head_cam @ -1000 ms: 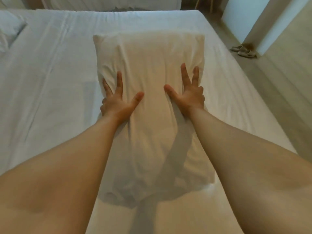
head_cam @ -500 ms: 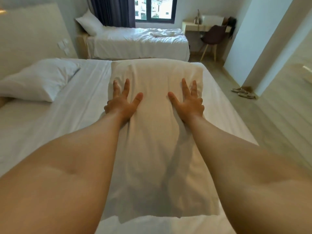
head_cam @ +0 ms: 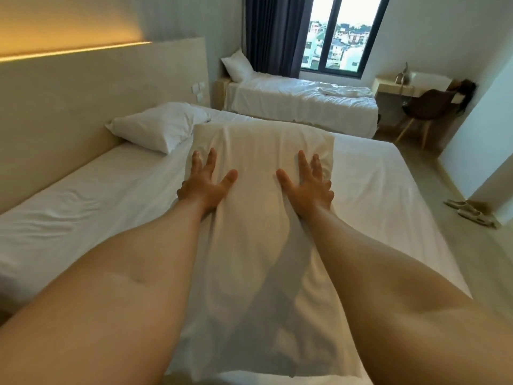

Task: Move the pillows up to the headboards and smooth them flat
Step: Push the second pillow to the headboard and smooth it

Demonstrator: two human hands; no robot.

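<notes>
A long white pillow (head_cam: 258,151) lies lengthwise along the middle of the near bed (head_cam: 83,195). My left hand (head_cam: 204,180) and my right hand (head_cam: 306,182) rest flat on it, fingers spread, palms pressing down near its far half. A second white pillow (head_cam: 158,127) lies against the beige headboard (head_cam: 83,93) at the left, just beyond the first pillow's far left corner. On the far bed (head_cam: 302,104) a third pillow (head_cam: 238,66) leans at its head.
A dark curtain (head_cam: 273,34) and window (head_cam: 349,34) stand behind the far bed. A desk (head_cam: 410,81) and dark chair (head_cam: 427,107) sit at the right. Slippers (head_cam: 469,211) lie on the floor by a white wall corner.
The view has lifted from the mattress to take in the headboard, the second pillow and the far bed. Both hands stay flat on the long pillow, which looks smoother and flatter than before.
</notes>
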